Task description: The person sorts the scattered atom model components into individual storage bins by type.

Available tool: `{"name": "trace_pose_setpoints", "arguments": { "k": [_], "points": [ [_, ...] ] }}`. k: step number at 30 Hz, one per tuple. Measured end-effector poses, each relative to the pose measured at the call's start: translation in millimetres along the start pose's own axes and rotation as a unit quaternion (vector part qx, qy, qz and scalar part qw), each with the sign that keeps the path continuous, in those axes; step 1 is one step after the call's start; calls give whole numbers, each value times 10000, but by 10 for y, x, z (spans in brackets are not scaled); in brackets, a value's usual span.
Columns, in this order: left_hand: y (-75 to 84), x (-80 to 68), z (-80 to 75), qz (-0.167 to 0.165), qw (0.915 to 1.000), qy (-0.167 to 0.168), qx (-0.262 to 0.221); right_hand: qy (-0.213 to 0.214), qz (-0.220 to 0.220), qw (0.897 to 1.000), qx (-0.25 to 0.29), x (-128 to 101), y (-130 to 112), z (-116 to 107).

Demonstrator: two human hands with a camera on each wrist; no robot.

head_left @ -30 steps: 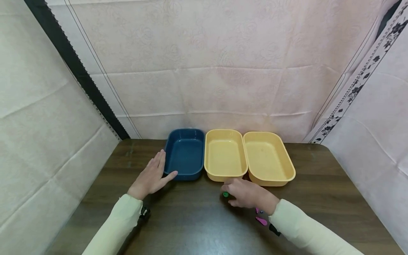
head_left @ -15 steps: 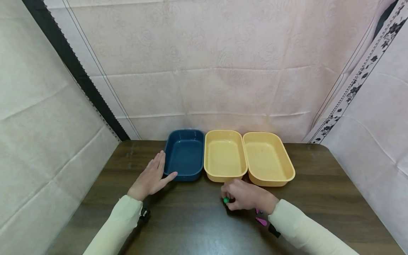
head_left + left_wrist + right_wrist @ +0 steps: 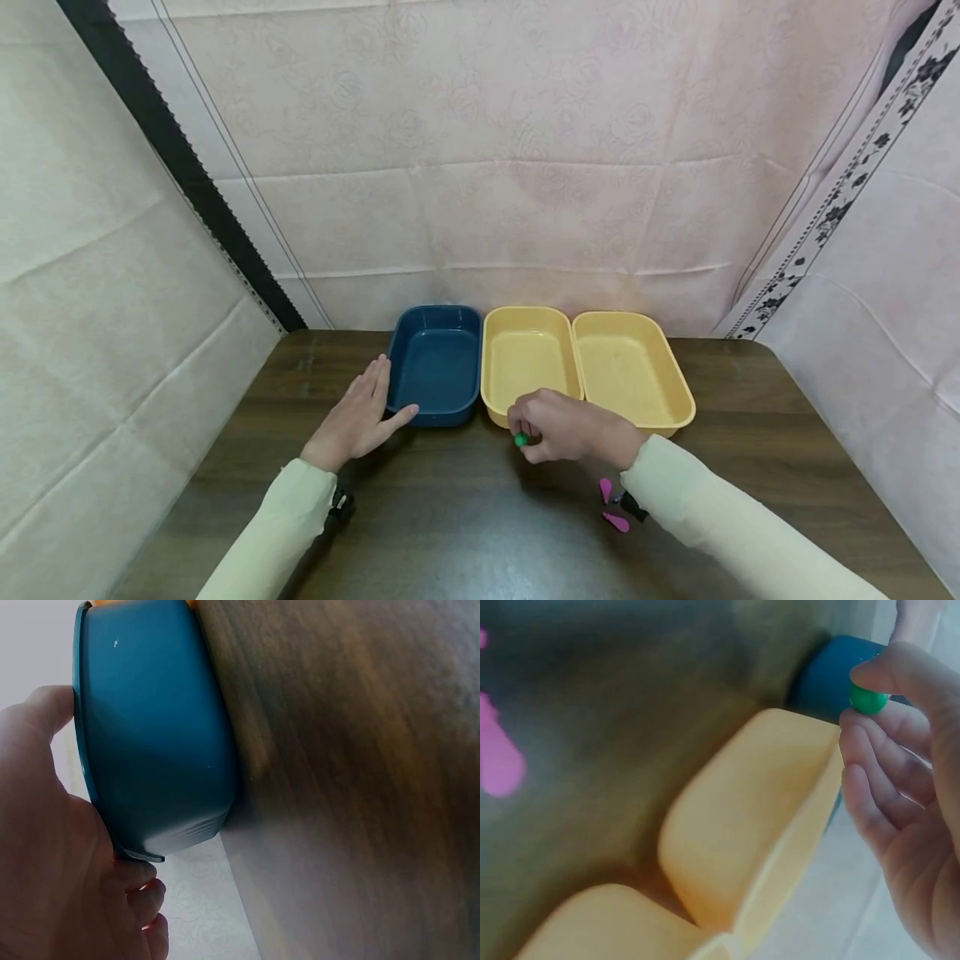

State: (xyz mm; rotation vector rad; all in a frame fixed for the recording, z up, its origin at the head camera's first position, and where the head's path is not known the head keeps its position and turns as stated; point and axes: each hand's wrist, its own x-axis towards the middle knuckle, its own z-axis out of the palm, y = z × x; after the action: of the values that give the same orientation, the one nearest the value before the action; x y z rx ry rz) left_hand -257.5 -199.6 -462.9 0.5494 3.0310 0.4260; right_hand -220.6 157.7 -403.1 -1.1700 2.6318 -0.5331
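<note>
1. We see a small, glossy green bead [image 3: 520,439] pinched between the thumb and forefinger of the right hand [image 3: 564,427], just below centre in the head view.
2. In the right wrist view the bead [image 3: 868,699] sits at the upper right, a round green shape held at the fingertips [image 3: 870,676].
3. It looks round, so we cannot tell any long axis or direction; the fingers cover part of it.
4. The bead is held off the table [image 3: 450,517], just in front of the near rim of the middle yellow tray [image 3: 529,363].
5. The left hand [image 3: 358,415] lies flat with fingers straight, touching the near left corner of the blue tray [image 3: 437,362].
6. A second yellow tray [image 3: 632,372] sits right of the middle one.
7. Two pink pieces [image 3: 611,505] lie on the table by the right sleeve; they are too small to make out, and a blur in the wrist view.
</note>
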Motion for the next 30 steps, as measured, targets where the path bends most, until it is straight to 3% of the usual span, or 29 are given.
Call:
{"name": "trace_pose_setpoints", "arguments": {
  "k": [16,30],
  "points": [
    [8,1,-2,-12,10000,-21,4,227,-281,9982,-489,500,-70,-344],
    [-6,10,7,-19,10000,-23,-15,372,-27,9977,-572,850,-64,-444]
  ]
}}
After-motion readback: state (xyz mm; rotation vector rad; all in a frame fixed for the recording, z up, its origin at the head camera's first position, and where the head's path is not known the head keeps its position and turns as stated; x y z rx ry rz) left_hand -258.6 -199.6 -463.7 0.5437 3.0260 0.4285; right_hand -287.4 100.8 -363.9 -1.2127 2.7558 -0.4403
